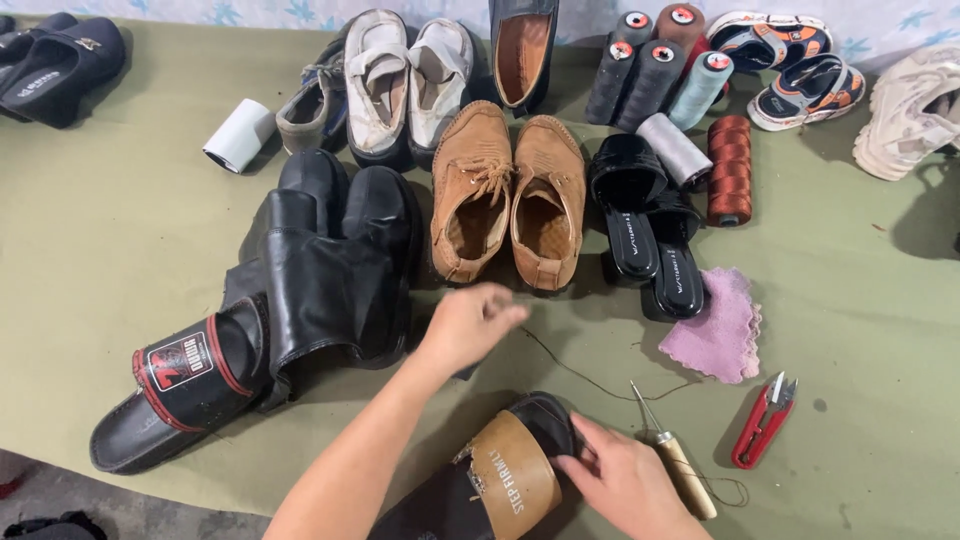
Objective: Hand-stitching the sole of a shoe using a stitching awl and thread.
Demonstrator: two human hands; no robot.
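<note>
Tan-strapped sandal (pixel 515 470) sat pinned under the right hand (pixel 625 480), grip closed on its toe; left hand (pixel 470 322) hovered open, empty, just above; awl (pixel 675 460) lay beside; steadier hold advisable.

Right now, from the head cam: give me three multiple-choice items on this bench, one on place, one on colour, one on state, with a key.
1. Where do the snips lie?
A. right of the awl
B. inside a tan shoe
C. on the pink cloth

2. What colour is the thread cone lying right of the black heels?
A. white
B. rust red
C. green

3. What is the right hand doing?
A. holding the snips
B. resting flat on the mat
C. touching the sandal

Key: 1 A, red handles sit on the mat beside the awl. 2 B, a rust-red cone. 3 C, fingers on the sandal's dark toe; the left hand hovers above.
</note>
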